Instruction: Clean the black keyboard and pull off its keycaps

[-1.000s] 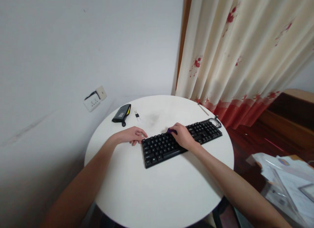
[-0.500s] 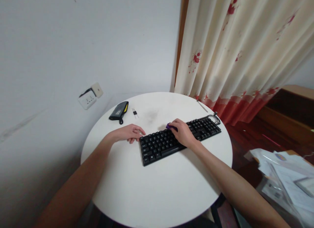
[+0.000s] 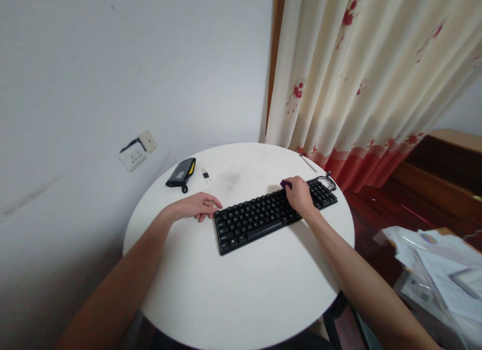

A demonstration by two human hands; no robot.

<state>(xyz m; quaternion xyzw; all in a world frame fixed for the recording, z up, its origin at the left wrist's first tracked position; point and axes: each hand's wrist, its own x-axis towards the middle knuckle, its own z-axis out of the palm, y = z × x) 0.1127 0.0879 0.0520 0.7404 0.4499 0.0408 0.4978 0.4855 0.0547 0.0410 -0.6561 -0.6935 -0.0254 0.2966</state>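
A black keyboard lies at a slant across the white round table. My left hand rests at its upper left corner, palm down, with the index finger stretched out and the fingertips against the keyboard's edge. Over the keys right of the middle, my right hand has its fingers closed on a small purple object. Most of that object is hidden in my grip, so its kind is unclear. At the keyboard's far right its cable lies bundled.
A dark grey pouch with a yellow patch and a small black item with thin prongs lie at the table's back left. A thin stick-like tool lies near the back right edge. Papers are piled to the right.
My right hand has slid rightward along the keyboard with the purple object. My left hand has stayed at the left corner, and the keyboard has hardly moved.
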